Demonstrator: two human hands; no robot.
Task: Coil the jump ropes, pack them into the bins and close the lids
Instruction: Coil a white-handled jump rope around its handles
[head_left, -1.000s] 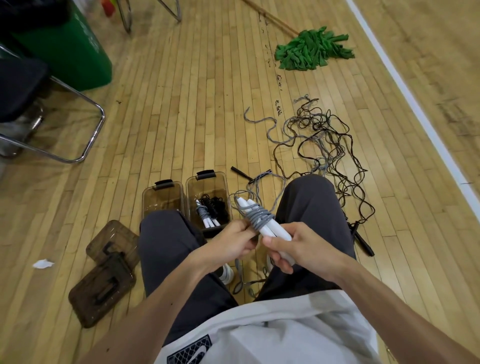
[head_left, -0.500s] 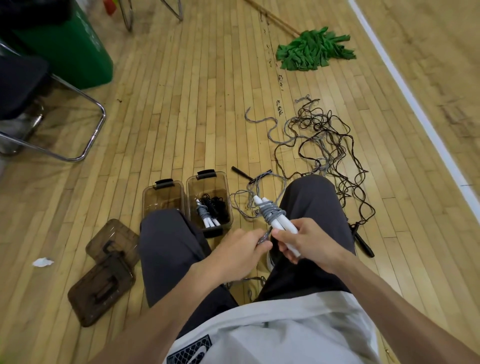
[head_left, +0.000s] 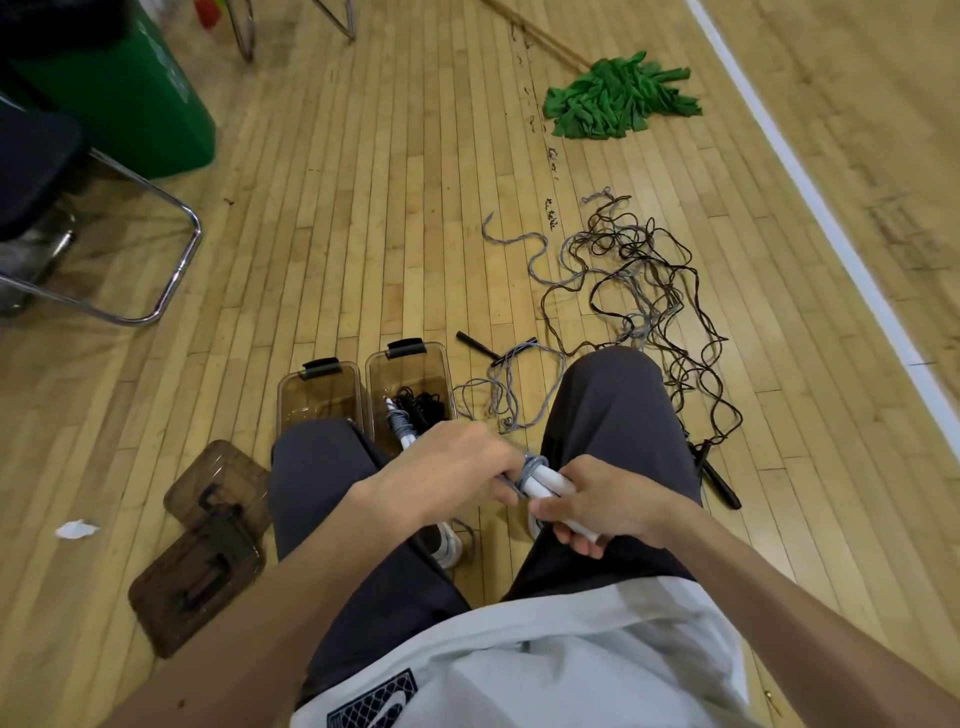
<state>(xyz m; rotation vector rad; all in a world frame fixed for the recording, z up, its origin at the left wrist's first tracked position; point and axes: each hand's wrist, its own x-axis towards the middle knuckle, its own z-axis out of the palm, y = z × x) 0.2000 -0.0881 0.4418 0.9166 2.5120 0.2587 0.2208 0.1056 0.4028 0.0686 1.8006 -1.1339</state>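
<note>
Two hands meet over the lap in the lower middle of the frame. The right hand (head_left: 597, 506) curls its fingers round a pair of white handles (head_left: 551, 486), held side by side and pointing up and to the left. The left hand (head_left: 447, 473) has its fingers curled at the grey cord (head_left: 532, 470) wound round the handles' upper end. It seems to pinch the cord there, though its fingertips are hidden.

The step in hand looks like finishing the wrap on this jump rope. Next, the loose end likely needs tucking so the bundle holds together, and then the bundle goes into a bin.

Just above the left knee, two open bins stand on the floor. The right bin (head_left: 415, 364) holds a black coil and a grey-wrapped bundle, and the left bin (head_left: 318, 392) looks empty. Their two lids (head_left: 197, 577) lie at lower left. A tangle of ropes (head_left: 644, 291) sprawls across the right middle of the frame, not yet coiled, so much of the task remains.
</note>
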